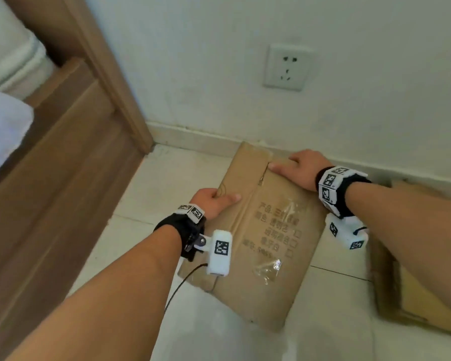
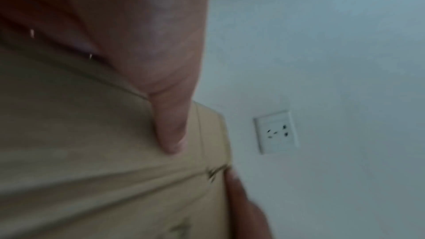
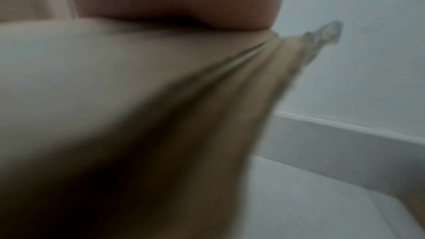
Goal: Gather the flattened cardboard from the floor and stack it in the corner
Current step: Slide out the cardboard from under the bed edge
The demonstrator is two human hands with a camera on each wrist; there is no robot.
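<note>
A flattened brown cardboard box point(image 1: 266, 230) with printed text and scraps of clear tape is tilted over the tiled floor near the wall. My left hand point(image 1: 214, 201) grips its left edge, thumb point(image 2: 170, 130) on top and the other fingers hidden beneath. My right hand point(image 1: 300, 168) holds the far right edge, thumb on the top face and fingers curled over the edge. The left wrist view shows the cardboard point(image 2: 92, 143) close up. In the blurred right wrist view the sheet point(image 3: 161, 97) runs under my palm. A second flattened cardboard point(image 1: 414, 308) lies on the floor under my right forearm.
A wooden bed frame point(image 1: 63, 191) and an upright wooden post point(image 1: 110, 74) close off the left side, meeting the white wall at the corner. A wall socket point(image 1: 287, 67) sits above the baseboard point(image 1: 193, 138). Pale floor tiles point(image 1: 162, 178) show between bed and cardboard.
</note>
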